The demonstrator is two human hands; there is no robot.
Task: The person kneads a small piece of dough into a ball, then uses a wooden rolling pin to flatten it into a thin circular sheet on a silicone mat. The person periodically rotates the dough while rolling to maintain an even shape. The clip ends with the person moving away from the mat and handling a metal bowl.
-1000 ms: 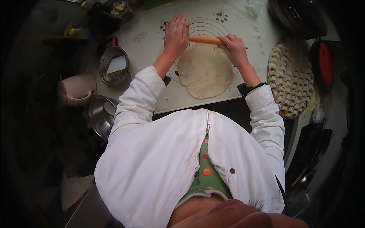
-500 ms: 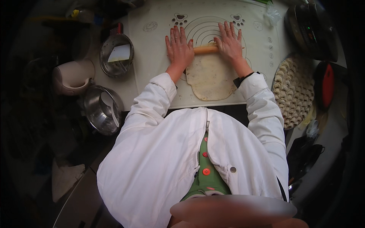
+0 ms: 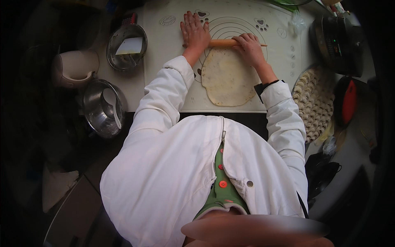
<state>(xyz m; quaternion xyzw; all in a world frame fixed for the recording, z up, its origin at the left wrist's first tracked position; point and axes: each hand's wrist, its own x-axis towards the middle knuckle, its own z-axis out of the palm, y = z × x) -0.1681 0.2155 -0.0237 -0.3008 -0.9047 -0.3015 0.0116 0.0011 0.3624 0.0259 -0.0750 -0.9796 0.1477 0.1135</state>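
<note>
A wooden rolling pin [image 3: 222, 43] lies across the far edge of a thin, flat sheet of dough [image 3: 228, 78]. My left hand [image 3: 196, 33] rests flat over the pin's left end, its fingers stretched forward. At the other end my right hand [image 3: 250, 47] has its fingers curled over the pin, whose tapered tip sticks out beyond them. The dough, long and rounded with small dark flecks, spreads toward me on a white printed mat [image 3: 168, 45].
To the left stand a metal bowl with a white scraper [image 3: 129, 46], a pale kettle [image 3: 76, 68] and a steel bowl [image 3: 103, 119] holding a white spoon. On the right are a tray of dumplings [image 3: 314, 103], a black cooker [image 3: 335, 45] and a red-and-black object [image 3: 349, 96].
The rolling pin has moved away from me, and more of the dough shows on my side of it. My right hand's fingers have gone from stretched flat to curled over the pin.
</note>
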